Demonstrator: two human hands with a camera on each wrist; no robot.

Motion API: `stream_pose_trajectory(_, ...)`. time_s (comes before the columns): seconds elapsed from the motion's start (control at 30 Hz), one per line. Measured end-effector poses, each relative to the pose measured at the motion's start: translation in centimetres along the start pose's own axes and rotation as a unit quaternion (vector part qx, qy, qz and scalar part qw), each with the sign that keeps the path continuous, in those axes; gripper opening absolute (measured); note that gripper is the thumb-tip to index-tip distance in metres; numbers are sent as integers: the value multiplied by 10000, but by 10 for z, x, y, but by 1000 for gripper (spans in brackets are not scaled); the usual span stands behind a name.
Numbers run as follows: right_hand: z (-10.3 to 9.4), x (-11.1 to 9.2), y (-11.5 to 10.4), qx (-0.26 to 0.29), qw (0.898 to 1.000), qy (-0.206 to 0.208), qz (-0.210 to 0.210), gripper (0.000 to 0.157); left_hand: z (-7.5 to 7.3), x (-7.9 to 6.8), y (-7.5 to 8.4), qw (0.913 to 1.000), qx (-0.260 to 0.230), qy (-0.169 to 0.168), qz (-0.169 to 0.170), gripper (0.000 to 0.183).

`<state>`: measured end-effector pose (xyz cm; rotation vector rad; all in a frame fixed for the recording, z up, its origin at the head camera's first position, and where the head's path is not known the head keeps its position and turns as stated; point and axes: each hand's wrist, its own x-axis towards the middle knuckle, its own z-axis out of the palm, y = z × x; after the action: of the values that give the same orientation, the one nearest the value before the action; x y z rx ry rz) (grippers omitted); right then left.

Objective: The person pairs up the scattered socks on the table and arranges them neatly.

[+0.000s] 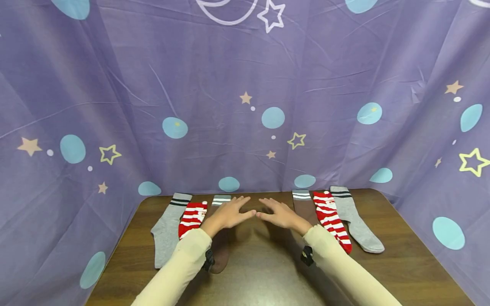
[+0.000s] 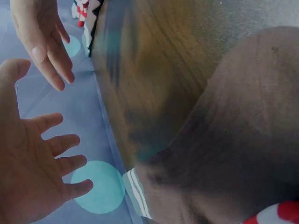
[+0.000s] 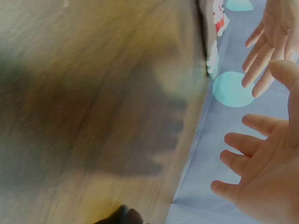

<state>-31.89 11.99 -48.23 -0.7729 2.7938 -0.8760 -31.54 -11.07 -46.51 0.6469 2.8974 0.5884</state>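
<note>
Both hands hover over the table with fingers spread and nothing in them. The left hand (image 1: 229, 213) is above a brown sock (image 1: 220, 255) with a grey, white-striped cuff, which fills much of the left wrist view. The right hand (image 1: 282, 216) mirrors it, thumb tips close together in the head view. Beside its wrist lies another brown sock (image 1: 302, 207), partly hidden by the forearm. A red-and-white striped sock (image 1: 192, 216) and a grey sock (image 1: 167, 231) lie left of the left hand. Right of the right hand are a matching striped sock (image 1: 331, 219) and grey sock (image 1: 357, 225).
The socks lie on a brown wooden table (image 1: 260, 276) with rounded far corners. A purple curtain (image 1: 229, 63) with stars and blue dots hangs along its back and sides. A dark strap (image 1: 307, 255) sits on the right wrist.
</note>
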Motion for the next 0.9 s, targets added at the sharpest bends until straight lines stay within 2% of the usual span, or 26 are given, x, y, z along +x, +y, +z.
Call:
stream_pose_trajectory(0.13, -3, 3, -4, 299, 9995, 132, -4, 62, -5, 2, 0, 9998, -196, 35, -5, 72)
stream_pose_trajectory(0.27, -4, 5, -10, 760, 9965, 307, 137, 52, -12, 2, -1, 9974, -697, 61, -170, 69)
stream_pose_trajectory(0.4, -3, 8, -14, 1328, 9900, 398, 259, 44, -21, 4, -5, 9877, -1500, 176, -399, 67)
stream_pose_trajectory(0.5, -1, 9, -16, 1855, 9817, 266, 335, 42, -27, 6, -9, 9784, -1950, 304, -620, 66)
stream_pose_trajectory(0.57, 1, 9, -19, 2355, 9699, 82, 607, 42, -30, 8, -12, 9717, -2220, 355, -728, 67)
stream_pose_trajectory(0.63, 4, 9, -24, 2949, 9504, -85, 989, 41, -34, 9, -15, 9655, -2442, 403, -812, 67)
stream_pose_trajectory(0.7, 7, 8, -30, 3505, 9267, -200, 1340, 40, -38, 10, -18, 9576, -2708, 467, -863, 65)
stream_pose_trajectory(0.77, 9, 8, -35, 3902, 9078, -297, 1510, 40, -41, 11, -21, 9514, -2875, 578, -941, 62)
stream_pose_trajectory(0.9, 13, 7, -43, 4449, 8787, -490, 1659, 39, -47, 11, -29, 9411, -3033, 714, -1317, 59)
